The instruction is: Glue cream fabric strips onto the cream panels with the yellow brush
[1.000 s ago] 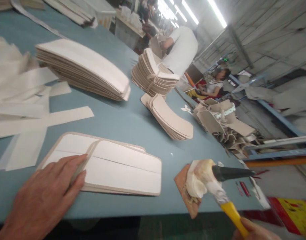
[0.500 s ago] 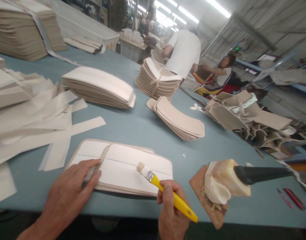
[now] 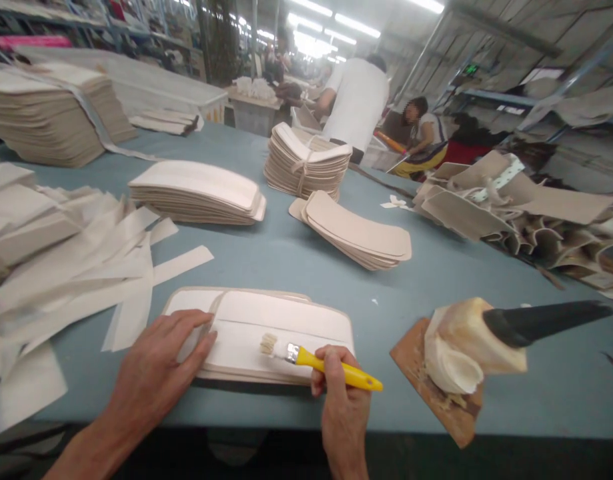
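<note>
A rounded white-faced panel with a beige rim point(image 3: 286, 317) lies at the near edge of the table, on at least one similar piece. A beige strip crosses it near its left end. My left hand point(image 3: 161, 360) rests on that end, thumb and fingers stretched out beside the strip. In my right hand point(image 3: 341, 393) is a paintbrush with a yellow handle point(image 3: 311, 361). Its pale bristles are over the middle of the white face; whether they touch it I cannot tell. To the right, a stained whitish container with a black handle point(image 3: 501, 333) sits on a brown board point(image 3: 411, 347).
Loose pale strips point(image 3: 86, 260) cover the left side. Behind the panel are stacked panels point(image 3: 196, 190), curved beige pieces point(image 3: 356, 230) and a tied bundle point(image 3: 306, 163). A taller stack point(image 3: 51, 120) stands far left, bent sheets point(image 3: 516, 207) at right. Two people are beyond the table.
My right hand has lowered the brush and swung its bristles left across the white face, the handle now lying flatter. My left hand stays on the panel's left end. The view has shifted slightly.
</note>
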Demonstrator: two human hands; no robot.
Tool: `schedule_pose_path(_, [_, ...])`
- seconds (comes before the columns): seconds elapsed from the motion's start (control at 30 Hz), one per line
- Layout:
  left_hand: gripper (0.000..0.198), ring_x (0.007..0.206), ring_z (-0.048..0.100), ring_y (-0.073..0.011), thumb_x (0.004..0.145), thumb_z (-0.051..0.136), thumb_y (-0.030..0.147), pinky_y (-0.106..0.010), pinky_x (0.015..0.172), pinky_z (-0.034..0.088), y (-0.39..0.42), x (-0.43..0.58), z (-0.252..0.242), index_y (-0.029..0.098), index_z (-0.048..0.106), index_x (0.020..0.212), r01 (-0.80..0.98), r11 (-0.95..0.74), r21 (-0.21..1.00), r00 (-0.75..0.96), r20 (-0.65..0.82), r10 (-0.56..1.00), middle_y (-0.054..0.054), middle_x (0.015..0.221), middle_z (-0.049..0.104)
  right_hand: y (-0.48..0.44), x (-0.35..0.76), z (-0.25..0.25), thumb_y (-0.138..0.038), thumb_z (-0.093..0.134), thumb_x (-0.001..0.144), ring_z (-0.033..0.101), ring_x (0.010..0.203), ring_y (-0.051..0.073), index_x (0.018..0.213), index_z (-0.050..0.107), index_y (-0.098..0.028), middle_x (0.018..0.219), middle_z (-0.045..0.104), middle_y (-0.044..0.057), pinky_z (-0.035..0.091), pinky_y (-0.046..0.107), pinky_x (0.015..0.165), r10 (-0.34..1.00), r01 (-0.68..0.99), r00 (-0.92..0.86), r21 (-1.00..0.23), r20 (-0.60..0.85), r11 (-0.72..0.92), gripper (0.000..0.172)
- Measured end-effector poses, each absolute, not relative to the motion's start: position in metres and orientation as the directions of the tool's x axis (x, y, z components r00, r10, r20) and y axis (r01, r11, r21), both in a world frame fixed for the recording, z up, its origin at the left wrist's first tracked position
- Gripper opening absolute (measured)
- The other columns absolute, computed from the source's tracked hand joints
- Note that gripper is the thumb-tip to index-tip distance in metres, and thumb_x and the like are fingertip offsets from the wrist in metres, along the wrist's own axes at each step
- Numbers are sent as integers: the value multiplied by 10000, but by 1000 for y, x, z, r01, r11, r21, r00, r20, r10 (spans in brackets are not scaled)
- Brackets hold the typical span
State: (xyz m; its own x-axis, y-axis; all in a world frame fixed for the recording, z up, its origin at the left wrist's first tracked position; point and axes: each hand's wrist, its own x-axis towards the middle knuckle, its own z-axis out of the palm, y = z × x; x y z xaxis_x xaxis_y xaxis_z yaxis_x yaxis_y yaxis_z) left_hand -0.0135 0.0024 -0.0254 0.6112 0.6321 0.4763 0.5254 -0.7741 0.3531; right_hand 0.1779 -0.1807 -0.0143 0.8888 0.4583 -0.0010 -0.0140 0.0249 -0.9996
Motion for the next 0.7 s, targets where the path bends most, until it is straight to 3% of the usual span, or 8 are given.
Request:
schedule_pose_path(0.23, [342, 1090, 675, -260, 1064, 424, 318, -436, 1003, 541, 29, 34, -2, 220, 732, 1174, 348, -906, 240, 825, 380, 418, -76, 1183, 767, -199, 186, -24, -784, 725, 844, 486, 438, 111, 776, 643, -202, 502, 526, -52, 410, 217, 457, 424, -178, 897, -980, -126, 85, 592])
schedule_pose_path(0.37, [379, 1121, 661, -257, 1016, 401, 201, -431, 1019, 553, 30, 46, -2, 227, 730, 1203, 310, -924, 225, 875, 314, 369, -74, 1237, 756, -200, 184, -28, -771, 724, 852, 469, 429, 107, 777, 642, -198, 488, 517, -55, 397, 215, 446, 410, -218, 900, -968, -151, 121, 583])
schedule_pose_path(0.7, [471, 1243, 649, -309, 1023, 342, 240, -492, 1112, 532, 49, 31, -13, 129, 669, 1344, 444, -849, 287, 797, 306, 520, -151, 1337, 730, -159, 190, 5, -621, 643, 959, 488, 521, 116, 794, 695, -192, 591, 560, -36, 397, 234, 502, 494, 111, 861, -993, 121, 48, 463])
